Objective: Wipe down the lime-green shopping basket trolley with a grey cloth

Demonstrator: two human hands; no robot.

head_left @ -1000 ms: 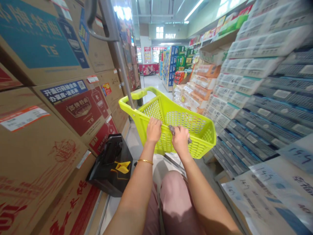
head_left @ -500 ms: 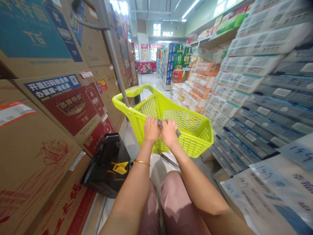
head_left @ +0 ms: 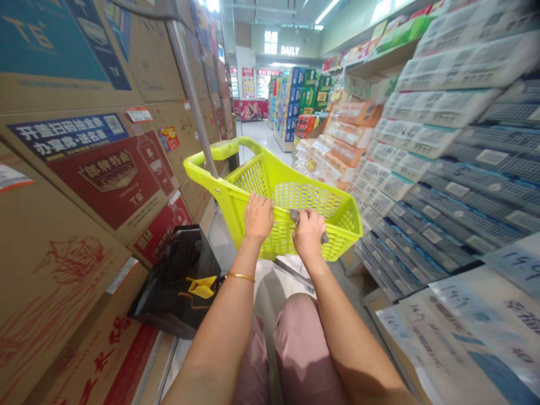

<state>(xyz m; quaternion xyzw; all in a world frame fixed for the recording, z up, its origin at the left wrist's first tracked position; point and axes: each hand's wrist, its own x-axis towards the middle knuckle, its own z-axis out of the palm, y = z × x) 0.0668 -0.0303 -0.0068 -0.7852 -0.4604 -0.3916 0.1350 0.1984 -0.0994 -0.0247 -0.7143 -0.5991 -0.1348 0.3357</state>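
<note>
Stacked cartons (head_left: 42,216) fill the frame's left side, perhaps piled there for display; the yellow-green basket (head_left: 230,202) stands at centre, its near rim facing the person, probably so both hands can reach it; a black bag (head_left: 164,292) rests beside the cartons, lower left; the left hand (head_left: 259,218) is curled over the rim, seemingly steadying it; the right hand (head_left: 309,233) clenches a crumpled grey cloth (head_left: 324,238) against that rim

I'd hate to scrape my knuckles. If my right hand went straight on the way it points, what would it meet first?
Likely the yellow-green basket's far perforated wall, past the near rim where the right hand holds a gray cloth; depth is unclear.
</note>
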